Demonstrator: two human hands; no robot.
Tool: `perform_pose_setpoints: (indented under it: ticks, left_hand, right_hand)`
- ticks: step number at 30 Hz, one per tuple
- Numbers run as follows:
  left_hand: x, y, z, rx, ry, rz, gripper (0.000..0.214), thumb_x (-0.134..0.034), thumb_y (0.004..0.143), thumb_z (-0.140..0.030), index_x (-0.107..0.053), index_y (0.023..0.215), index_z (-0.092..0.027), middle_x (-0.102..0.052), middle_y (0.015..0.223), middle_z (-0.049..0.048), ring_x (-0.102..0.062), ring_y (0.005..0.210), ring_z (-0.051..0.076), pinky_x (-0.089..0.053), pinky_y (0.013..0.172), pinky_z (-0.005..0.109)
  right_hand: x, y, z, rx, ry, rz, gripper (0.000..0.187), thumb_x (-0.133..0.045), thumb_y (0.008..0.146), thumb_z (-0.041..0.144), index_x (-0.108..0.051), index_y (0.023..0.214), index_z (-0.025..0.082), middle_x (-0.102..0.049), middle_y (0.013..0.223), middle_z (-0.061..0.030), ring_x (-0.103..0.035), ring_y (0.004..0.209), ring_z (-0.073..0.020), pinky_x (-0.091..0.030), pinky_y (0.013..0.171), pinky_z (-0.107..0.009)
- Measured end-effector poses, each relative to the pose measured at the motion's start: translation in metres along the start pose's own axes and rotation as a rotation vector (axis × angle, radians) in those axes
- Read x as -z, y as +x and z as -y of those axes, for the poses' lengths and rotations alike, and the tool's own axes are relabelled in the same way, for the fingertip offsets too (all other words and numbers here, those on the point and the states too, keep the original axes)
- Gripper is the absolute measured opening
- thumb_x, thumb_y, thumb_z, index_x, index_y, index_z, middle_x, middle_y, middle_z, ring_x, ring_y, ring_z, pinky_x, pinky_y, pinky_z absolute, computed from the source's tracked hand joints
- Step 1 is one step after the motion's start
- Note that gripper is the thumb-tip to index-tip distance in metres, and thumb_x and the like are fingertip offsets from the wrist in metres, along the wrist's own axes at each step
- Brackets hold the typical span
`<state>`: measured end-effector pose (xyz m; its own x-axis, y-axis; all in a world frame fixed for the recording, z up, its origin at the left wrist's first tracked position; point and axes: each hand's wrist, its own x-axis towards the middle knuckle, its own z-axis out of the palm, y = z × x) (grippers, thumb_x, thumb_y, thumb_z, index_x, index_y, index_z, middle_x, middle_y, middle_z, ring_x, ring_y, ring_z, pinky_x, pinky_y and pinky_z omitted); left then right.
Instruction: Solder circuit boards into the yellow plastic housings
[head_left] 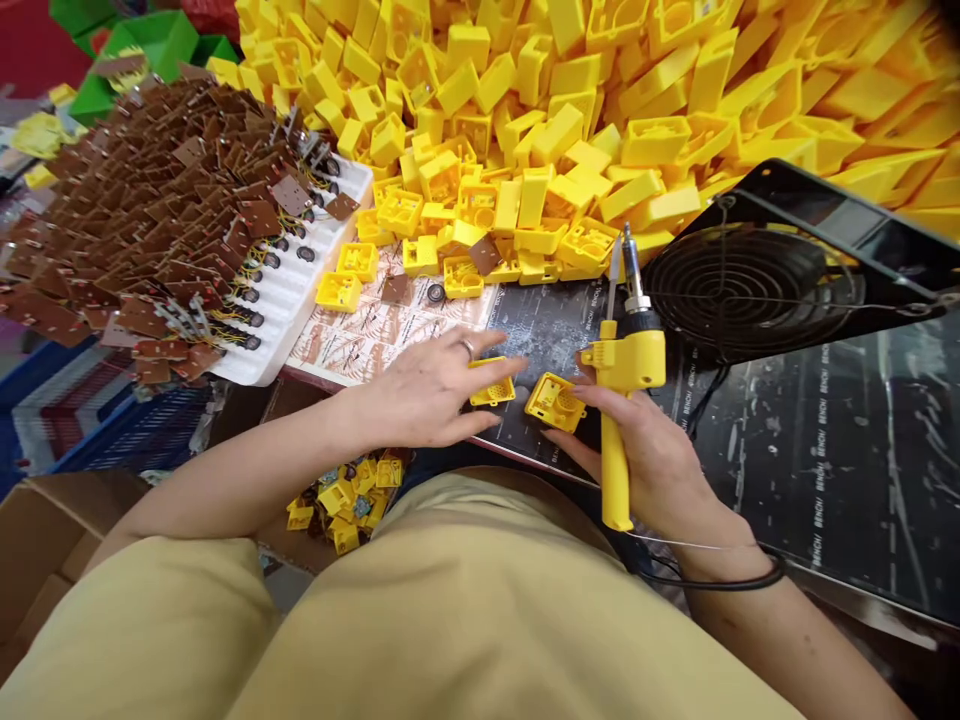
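Note:
My right hand [664,455] is wrapped round a yellow soldering gun [616,430], its metal tip pointing up and away from me. The thumb and a finger of that hand reach to either side of a small yellow plastic case [553,402], open side up, on the dark mat. My left hand [431,390] lies with its fingers stretched out over a second yellow case [495,385]. Its index finger crosses that case, and the thumb sits just in front of it. Whether the left fingers press on the case, I cannot tell.
Yellow cases [480,130] are heaped across the back. Brown circuit boards [165,190] with wired round parts pile on a white foam tray [281,340] at left. A black fan [757,285] stands at right. Below the bench edge, a box holds more yellow cases [341,500].

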<state>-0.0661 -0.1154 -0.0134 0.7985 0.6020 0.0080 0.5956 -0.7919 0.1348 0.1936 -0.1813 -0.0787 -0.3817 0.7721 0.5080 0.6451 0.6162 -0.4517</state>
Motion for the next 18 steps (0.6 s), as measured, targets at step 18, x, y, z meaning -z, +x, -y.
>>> perform_pose_setpoints:
  ticks: [18]
  left_hand:
    - [-0.008, 0.039, 0.075, 0.451, 0.039, -0.372, 0.033, -0.059, 0.088, -0.047, -0.069, 0.079, -0.017, -0.066, 0.083, 0.0078, -0.059, 0.1, 0.028, -0.045, 0.089, 0.041]
  right_hand:
    - [0.001, 0.008, 0.009, -0.016, 0.047, -0.028, 0.066, -0.076, 0.081, 0.022, -0.043, 0.138, 0.027, -0.058, 0.133, -0.0125, -0.063, 0.114, -0.0322, -0.057, 0.094, -0.053]
